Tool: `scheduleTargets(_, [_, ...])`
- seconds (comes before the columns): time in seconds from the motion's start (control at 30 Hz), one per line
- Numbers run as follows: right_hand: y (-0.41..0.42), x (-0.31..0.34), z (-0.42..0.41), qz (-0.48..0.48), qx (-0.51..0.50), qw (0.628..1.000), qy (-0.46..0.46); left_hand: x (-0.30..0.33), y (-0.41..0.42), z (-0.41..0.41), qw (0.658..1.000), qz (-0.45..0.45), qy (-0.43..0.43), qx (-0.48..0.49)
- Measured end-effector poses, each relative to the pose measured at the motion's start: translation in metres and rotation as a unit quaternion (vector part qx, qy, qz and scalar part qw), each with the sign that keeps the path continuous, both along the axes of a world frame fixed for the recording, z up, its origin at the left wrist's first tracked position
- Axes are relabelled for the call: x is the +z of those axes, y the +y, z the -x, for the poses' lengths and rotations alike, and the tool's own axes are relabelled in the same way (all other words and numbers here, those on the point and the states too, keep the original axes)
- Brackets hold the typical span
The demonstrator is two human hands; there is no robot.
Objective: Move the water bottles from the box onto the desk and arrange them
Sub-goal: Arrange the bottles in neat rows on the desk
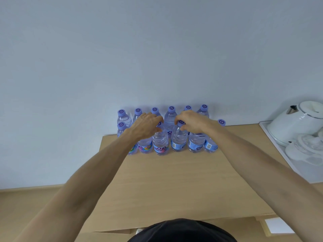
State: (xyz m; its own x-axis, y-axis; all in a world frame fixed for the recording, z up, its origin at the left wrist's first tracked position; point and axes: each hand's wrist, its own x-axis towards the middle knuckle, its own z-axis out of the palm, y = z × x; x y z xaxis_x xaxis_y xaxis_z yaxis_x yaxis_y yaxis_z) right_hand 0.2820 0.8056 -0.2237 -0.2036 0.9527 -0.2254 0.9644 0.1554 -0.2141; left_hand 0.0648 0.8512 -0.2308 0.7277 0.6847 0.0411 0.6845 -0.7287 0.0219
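Beside desk (174,180) bottles (160,142), white kettle (295,123) sits on tray (272,137).

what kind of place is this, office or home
Probably a home or hotel room, not certain: a light wooden desk against a plain wall, a white electric kettle on a white tray, and small clear water bottles.

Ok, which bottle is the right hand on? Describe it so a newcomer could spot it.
Start at the white kettle on the tray at the right, then look left to the bottles against the wall. In the front row, it is the bottle just right of centre. Unlike its neighbours, its cap is pinched by the right hand.
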Motion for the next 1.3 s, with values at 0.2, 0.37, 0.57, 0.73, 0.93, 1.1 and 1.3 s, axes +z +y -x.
scheduleTargets(0.2, [0.001, 0.001, -0.001, -0.017, -0.005, 1.000, 0.015, -0.004, 0.000, -0.003, 1.000, -0.017, -0.002, 0.016])
scheduleTargets(0.37, [0.003, 0.010, 0.002, 0.027, 0.015, 0.999, -0.009, 0.000, 0.003, -0.005, 0.999, 0.022, 0.004, 0.043])
scheduleTargets(0.57, [0.002, 0.011, 0.006, -0.010, -0.036, 0.998, -0.057, 0.001, 0.005, -0.010, 0.996, 0.040, 0.031, 0.078])
scheduleTargets(0.73, [0.000, 0.018, 0.001, 0.028, -0.019, 0.998, -0.054, 0.001, 0.004, -0.011, 0.996, 0.031, 0.031, 0.076])
scheduleTargets(0.93, [-0.004, 0.018, 0.000, 0.024, -0.020, 0.999, -0.035, 0.004, 0.005, -0.014, 0.999, 0.031, 0.028, 0.013])
scheduleTargets(1.1, [-0.005, 0.017, 0.001, 0.016, -0.030, 0.999, -0.021, 0.005, 0.005, -0.013, 0.998, 0.031, 0.034, 0.032])
scheduleTargets(1.3, [-0.006, 0.011, 0.002, 0.000, -0.039, 0.999, 0.002, 0.010, 0.004, -0.017, 0.996, 0.026, 0.049, 0.073])
